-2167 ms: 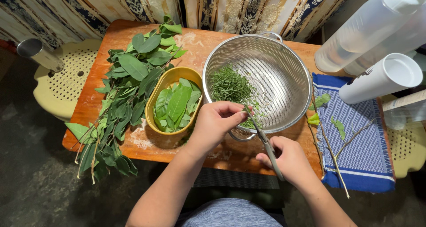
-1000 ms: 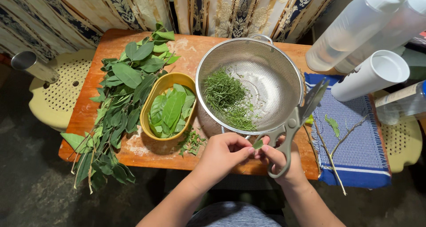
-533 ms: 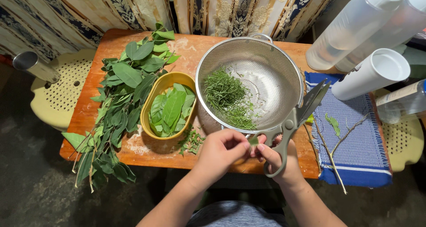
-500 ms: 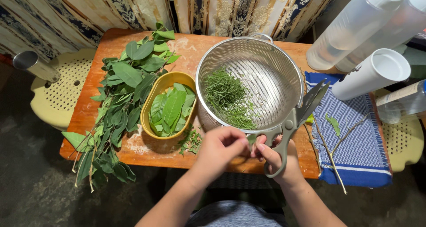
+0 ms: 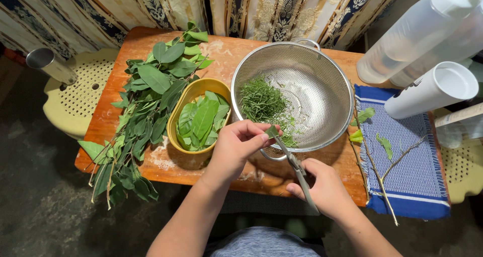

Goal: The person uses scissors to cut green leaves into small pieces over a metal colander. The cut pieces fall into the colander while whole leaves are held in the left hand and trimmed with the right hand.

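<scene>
My left hand (image 5: 236,149) pinches a leaf (image 5: 272,132) beside the scissors (image 5: 297,169) my right hand (image 5: 324,189) grips; blades could nick fingertips.

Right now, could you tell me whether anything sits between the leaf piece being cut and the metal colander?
Nothing visible does. The left hand pinches the leaf piece right at the colander's near rim, and the scissors in the right hand meet it there, beside the shredded greens.

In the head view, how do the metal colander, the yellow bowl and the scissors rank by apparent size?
1. Metal colander, clearly largest.
2. Yellow bowl.
3. Scissors, smallest, though the right hand partly hides them.
</scene>
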